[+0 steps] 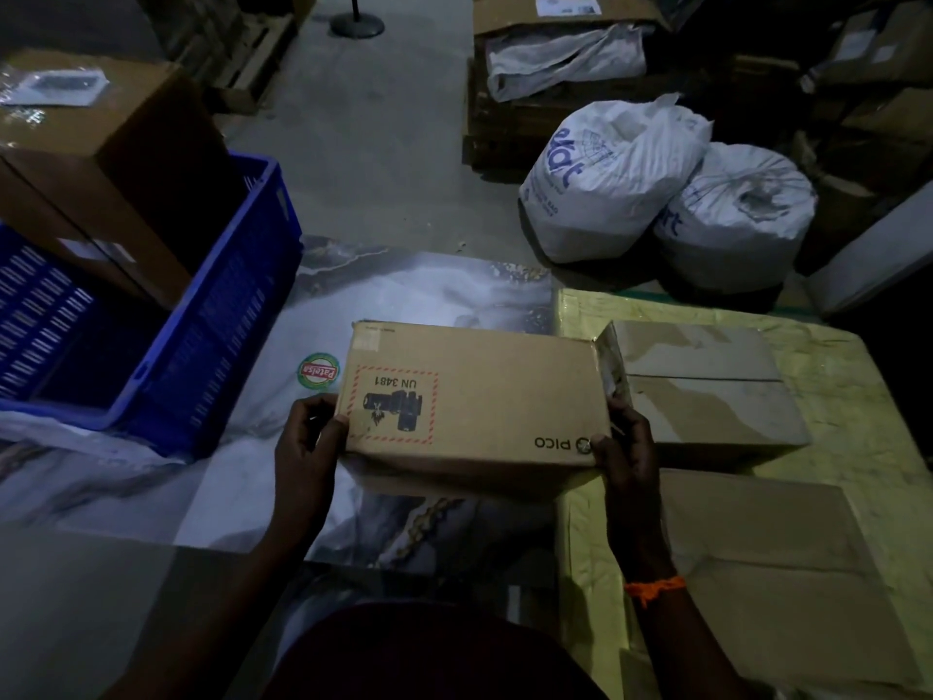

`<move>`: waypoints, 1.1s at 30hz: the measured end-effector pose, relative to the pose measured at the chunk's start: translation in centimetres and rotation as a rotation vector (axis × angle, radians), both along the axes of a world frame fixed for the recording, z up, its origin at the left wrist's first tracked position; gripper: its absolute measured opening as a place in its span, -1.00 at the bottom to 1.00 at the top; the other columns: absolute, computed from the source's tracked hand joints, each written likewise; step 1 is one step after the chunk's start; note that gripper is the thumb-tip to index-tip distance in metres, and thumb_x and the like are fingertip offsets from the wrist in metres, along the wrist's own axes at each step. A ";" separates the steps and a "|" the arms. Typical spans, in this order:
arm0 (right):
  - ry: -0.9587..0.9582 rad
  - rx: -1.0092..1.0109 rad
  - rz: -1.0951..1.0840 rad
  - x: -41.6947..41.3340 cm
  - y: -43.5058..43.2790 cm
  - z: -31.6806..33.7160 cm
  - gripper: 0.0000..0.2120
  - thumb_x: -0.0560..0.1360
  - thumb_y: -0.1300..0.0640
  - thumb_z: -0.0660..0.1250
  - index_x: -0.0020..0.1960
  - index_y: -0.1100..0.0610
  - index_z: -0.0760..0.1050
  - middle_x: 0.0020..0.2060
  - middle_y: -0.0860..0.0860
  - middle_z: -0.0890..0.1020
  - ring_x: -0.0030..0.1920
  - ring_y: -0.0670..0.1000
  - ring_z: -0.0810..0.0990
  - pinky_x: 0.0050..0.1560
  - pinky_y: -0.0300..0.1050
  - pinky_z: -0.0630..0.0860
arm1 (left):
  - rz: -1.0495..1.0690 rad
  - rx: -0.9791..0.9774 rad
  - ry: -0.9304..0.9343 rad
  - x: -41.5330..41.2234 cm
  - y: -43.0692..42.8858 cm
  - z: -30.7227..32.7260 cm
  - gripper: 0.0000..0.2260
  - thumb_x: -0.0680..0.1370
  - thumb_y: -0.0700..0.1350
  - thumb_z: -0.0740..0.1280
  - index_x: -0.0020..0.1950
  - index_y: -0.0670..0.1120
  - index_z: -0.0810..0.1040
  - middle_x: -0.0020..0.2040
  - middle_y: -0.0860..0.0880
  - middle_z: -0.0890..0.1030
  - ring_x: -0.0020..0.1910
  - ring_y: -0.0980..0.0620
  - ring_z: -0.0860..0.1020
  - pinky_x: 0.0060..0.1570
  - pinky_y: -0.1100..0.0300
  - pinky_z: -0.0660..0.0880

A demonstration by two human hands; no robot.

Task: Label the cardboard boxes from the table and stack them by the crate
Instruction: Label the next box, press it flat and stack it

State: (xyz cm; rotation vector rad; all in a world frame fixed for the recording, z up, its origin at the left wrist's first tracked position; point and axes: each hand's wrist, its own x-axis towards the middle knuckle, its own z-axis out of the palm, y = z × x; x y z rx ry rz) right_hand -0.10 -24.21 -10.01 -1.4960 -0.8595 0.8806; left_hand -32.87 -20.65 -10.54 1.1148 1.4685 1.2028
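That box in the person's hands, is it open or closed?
Closed. The box, gripped at its ends by the left hand and right hand, shows one flat, unbroken top face with no flaps lifted.

Left: blue crate blocks that side of the table. Right: plain cardboard box sits close against PICO box. Bare marbled tabletop lies open between crate and PICO box.

Brown PICO box — closed, level — beside blue crate.
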 end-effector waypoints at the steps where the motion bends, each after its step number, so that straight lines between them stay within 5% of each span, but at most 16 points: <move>1: -0.016 0.003 -0.007 -0.2 0.0 0.1 -0.59 0.62 0.34 0.26 0.29 -0.12 0.48 0.30 0.05 0.57 0.21 0.00 0.62 -0.01 -0.22 0.62 | 0.005 0.000 -0.004 0.2 0.0 0.2 -0.67 0.49 0.15 0.27 0.17 0.01 0.51 0.13 -0.03 0.64 0.15 -0.05 0.62 0.14 -0.23 0.58; 5: -0.096 -0.007 -0.058 -1.1 0.4 0.7 -0.54 0.47 0.09 0.25 0.37 0.04 0.44 0.25 0.04 0.57 0.07 -0.22 0.64 -0.13 -0.32 0.59 | -0.012 0.056 0.038 0.8 0.3 1.4 -0.69 0.48 0.08 0.25 0.22 0.11 0.48 0.22 0.02 0.59 0.25 0.00 0.57 0.18 -0.14 0.56; 7: -0.237 0.019 -0.077 -1.5 0.7 1.1 -0.47 0.45 0.05 0.27 0.41 0.06 0.42 0.30 0.06 0.53 0.20 -0.12 0.61 -0.02 -0.39 0.56 | -0.041 0.136 0.152 0.9 0.7 2.4 -0.66 0.50 0.01 0.26 0.27 0.12 0.45 0.26 0.06 0.53 0.29 0.11 0.51 0.24 0.03 0.51; 10: -0.554 0.101 -0.021 -2.4 1.6 1.8 -0.47 0.45 0.36 0.33 0.41 0.19 0.46 0.43 0.16 0.43 0.45 0.09 0.42 0.27 -0.50 0.38 | -0.130 0.296 0.453 1.2 1.9 3.4 -0.60 0.50 -0.21 0.32 0.34 -0.04 0.46 0.31 0.01 0.43 0.29 0.31 0.39 0.25 0.34 0.42; 12: -0.706 0.164 0.035 -3.2 2.4 2.4 -0.49 0.42 0.44 0.33 0.36 0.25 0.52 0.45 0.18 0.44 0.49 0.06 0.36 0.34 -0.50 0.31 | -0.229 0.365 0.604 1.6 2.9 3.6 -0.63 0.51 -0.28 0.39 0.31 -0.13 0.53 0.34 -0.08 0.46 0.31 0.24 0.38 0.29 0.41 0.37; 17: -0.862 0.201 0.181 -5.0 4.3 1.8 -0.56 0.47 0.26 0.32 0.34 0.20 0.56 0.42 0.14 0.51 0.48 0.13 0.41 0.47 0.03 0.39 | -0.427 0.403 0.798 3.4 4.5 3.7 -0.66 0.58 0.03 0.26 0.29 -0.06 0.60 0.28 -0.05 0.58 0.36 -0.04 0.47 0.29 -0.19 0.44; 22: -0.901 0.180 0.265 -6.1 4.6 1.2 -0.59 0.55 0.21 0.36 0.39 0.16 0.54 0.41 0.12 0.53 0.49 0.11 0.41 0.44 0.13 0.44 | -0.462 0.423 0.844 3.7 4.9 3.5 -0.67 0.61 0.02 0.28 0.34 -0.05 0.58 0.31 -0.05 0.58 0.40 -0.05 0.43 0.32 -0.13 0.41; 29: -1.286 0.035 0.552 -7.8 5.9 0.9 -0.41 0.66 -0.15 0.07 0.60 0.12 0.29 0.59 0.12 0.32 0.59 0.18 0.27 0.50 0.24 0.25 | -0.639 0.383 1.231 4.8 4.6 1.9 -0.46 0.69 0.15 -0.04 0.61 -0.04 0.28 0.63 -0.07 0.21 0.62 -0.10 0.16 0.52 -0.22 0.16; 33: -1.330 -0.010 0.604 -8.0 5.8 0.6 -0.40 0.68 -0.17 -0.01 0.64 0.06 0.22 0.64 0.04 0.22 0.64 0.12 0.14 0.57 0.24 0.08 | -0.643 0.364 1.245 5.0 4.6 1.8 -0.47 0.70 0.13 -0.06 0.61 -0.05 0.28 0.63 -0.07 0.20 0.62 -0.11 0.16 0.52 -0.21 0.17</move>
